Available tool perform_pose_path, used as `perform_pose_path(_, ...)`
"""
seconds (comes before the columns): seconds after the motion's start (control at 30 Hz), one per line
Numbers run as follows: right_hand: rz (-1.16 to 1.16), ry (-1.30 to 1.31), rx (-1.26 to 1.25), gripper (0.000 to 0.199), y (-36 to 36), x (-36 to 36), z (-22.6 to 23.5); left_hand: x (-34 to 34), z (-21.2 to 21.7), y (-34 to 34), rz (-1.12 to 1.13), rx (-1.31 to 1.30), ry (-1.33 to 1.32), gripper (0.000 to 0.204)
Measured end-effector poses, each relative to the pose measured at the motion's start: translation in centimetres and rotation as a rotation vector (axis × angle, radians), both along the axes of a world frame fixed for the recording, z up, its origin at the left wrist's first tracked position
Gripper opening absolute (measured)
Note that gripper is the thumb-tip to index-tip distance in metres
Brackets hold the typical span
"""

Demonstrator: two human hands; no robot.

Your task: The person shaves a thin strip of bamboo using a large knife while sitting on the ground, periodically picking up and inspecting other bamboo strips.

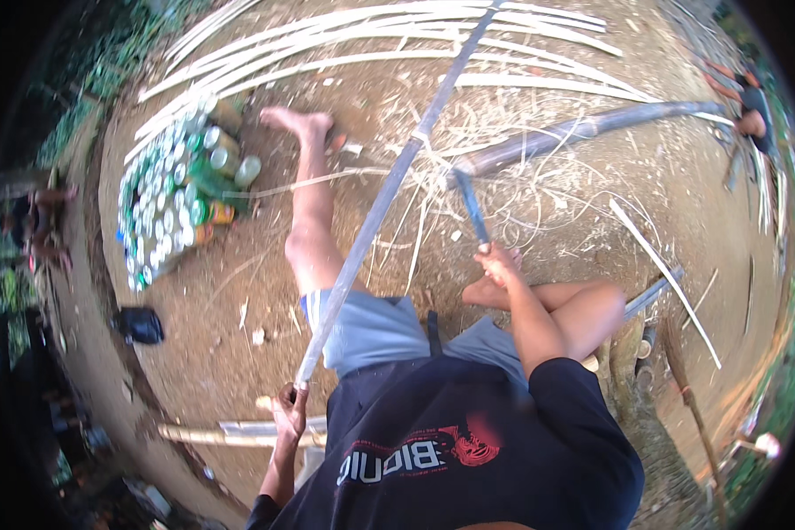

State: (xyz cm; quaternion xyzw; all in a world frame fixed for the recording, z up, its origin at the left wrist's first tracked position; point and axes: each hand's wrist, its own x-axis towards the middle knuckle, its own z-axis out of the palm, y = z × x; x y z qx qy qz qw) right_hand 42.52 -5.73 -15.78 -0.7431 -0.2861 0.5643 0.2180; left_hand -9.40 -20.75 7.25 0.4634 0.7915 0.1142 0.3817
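A long grey-green split bamboo strip (362, 234) slants from the lower left, across my left thigh, to the far edge of the yard. My left hand (287, 413) is closed round its near end, beside my hip. My right hand (501, 265) grips a machete (474, 209) by its handle, in front of my bent right leg. Its bluish blade points away from me, the tip close to the end of a thick bamboo pole (574, 135). The blade appears apart from the strip. Pale thin shavings (539, 199) lie tangled around the tip.
Pale bamboo strips (362, 37) lie along the far side. Glass and plastic bottles (172, 199) are heaped at the left, near a black bag-like object (140, 325). At right are a loose strip (665, 281), a broom (683, 380) and another person (753, 115) beyond the pole.
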Motion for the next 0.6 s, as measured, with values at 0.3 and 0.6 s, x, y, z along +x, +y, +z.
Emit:
perform_pose_path(0.3, -0.025, 0.009, -0.048, 0.021, 0.8, -0.6, 5.7, 11.4, -1.1, 16.1, -0.272, -0.135, -0.527, 0.032)
perform_pose_path(0.6, -0.300, 0.214, 0.003, 0.025, 1.6, -2.4, 8.8, 12.5, -2.6, 16.8, 0.057, -0.345, -0.765, 0.034)
